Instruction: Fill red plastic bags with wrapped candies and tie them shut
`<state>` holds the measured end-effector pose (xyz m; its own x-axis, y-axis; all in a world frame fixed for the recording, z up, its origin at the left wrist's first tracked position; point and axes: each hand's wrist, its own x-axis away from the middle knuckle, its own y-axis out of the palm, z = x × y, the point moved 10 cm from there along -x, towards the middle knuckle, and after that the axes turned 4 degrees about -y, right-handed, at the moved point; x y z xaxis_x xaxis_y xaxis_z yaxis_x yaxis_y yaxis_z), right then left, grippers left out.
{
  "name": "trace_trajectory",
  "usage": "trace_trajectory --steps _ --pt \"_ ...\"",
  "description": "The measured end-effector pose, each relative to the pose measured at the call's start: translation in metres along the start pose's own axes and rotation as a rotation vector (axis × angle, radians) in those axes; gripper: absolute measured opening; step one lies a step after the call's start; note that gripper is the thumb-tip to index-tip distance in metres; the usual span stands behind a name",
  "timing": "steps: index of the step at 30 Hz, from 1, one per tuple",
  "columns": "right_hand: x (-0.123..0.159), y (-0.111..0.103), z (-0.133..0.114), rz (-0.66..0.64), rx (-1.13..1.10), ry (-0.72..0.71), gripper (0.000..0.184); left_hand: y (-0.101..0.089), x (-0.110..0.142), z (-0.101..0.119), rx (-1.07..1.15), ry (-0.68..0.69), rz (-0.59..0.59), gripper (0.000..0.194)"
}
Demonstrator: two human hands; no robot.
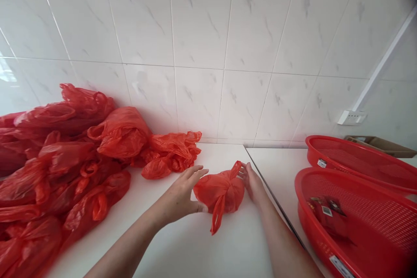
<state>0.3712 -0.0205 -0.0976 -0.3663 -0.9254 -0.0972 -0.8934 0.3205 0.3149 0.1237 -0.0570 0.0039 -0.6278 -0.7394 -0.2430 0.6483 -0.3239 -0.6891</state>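
A small tied red plastic bag (220, 193) sits on the white table (202, 243) between my hands. My left hand (182, 195) rests against its left side, thumb touching the bag and fingers stretched above it. My right hand (252, 182) is at the bag's right side, its fingers pinching one knotted handle at the top. A loose handle strip hangs down toward me.
A big heap of filled red plastic bags (65, 160) covers the table's left part up to the tiled wall. At the right stand two red mesh baskets (358, 226), the nearer one holding small packets. A cardboard box (381, 143) lies behind them.
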Motion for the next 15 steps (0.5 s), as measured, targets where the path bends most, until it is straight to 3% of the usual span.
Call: trace_trajectory --steps 3,6,9,15 --pt "0.009 0.018 -0.001 -0.051 0.042 -0.030 0.060 0.037 -0.011 -0.032 -0.023 -0.075 -0.036 0.125" --pt "0.025 0.051 0.001 -0.155 0.072 -0.054 0.048 0.069 -0.016 -0.029 0.057 0.006 0.006 0.134" --pt "0.040 0.076 0.004 -0.245 0.158 -0.087 0.034 0.087 -0.018 -0.030 0.099 -0.006 0.096 0.139" --pt "0.049 0.093 0.018 -0.247 0.623 -0.081 0.034 0.082 -0.014 -0.045 0.132 -0.010 0.255 0.138"
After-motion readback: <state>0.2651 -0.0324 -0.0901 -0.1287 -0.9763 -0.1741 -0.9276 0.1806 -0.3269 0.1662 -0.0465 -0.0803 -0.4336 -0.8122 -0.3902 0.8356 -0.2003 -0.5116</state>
